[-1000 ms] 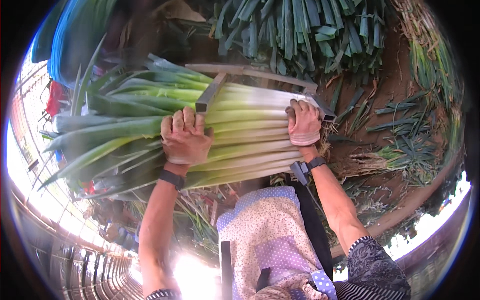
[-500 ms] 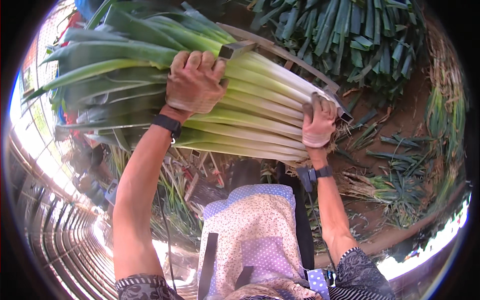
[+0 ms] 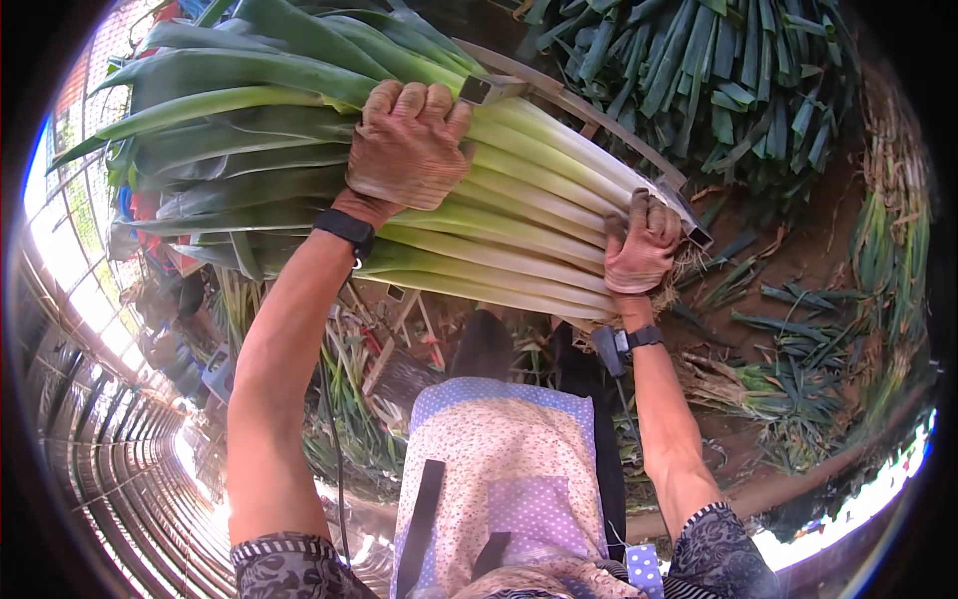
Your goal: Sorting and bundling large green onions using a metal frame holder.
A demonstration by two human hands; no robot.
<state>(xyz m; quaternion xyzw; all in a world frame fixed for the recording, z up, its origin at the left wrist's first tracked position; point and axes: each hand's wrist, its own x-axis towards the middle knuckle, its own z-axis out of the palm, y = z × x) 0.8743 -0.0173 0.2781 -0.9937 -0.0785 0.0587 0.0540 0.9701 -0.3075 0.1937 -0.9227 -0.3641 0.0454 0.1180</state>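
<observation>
A wide layer of leeks (image 3: 469,225) lies side by side in front of me, green leaves to the left and white shanks and roots to the right. My left hand (image 3: 411,145), in a thin soiled glove, is closed over them where green turns pale. Near the root ends my right hand (image 3: 642,245), also gloved, presses on the white shanks with bent fingers. Its thumb stands a little apart. A metal frame (image 3: 599,120) runs along the far side of the leeks, with a square bar end beside my left fingers. The undersides of both hands are hidden.
Beyond the frame lies a big heap of leeks with dark green leaves (image 3: 699,80). Loose leeks (image 3: 788,384) and leaf scraps are strewn on the brown ground at right. A small wooden-sided object (image 3: 404,374) stands below the layer, left of my knees.
The view has shifted slightly, so the leeks, frame and left hand appear a little higher and further right. Both hands keep about the same places on the leeks.
</observation>
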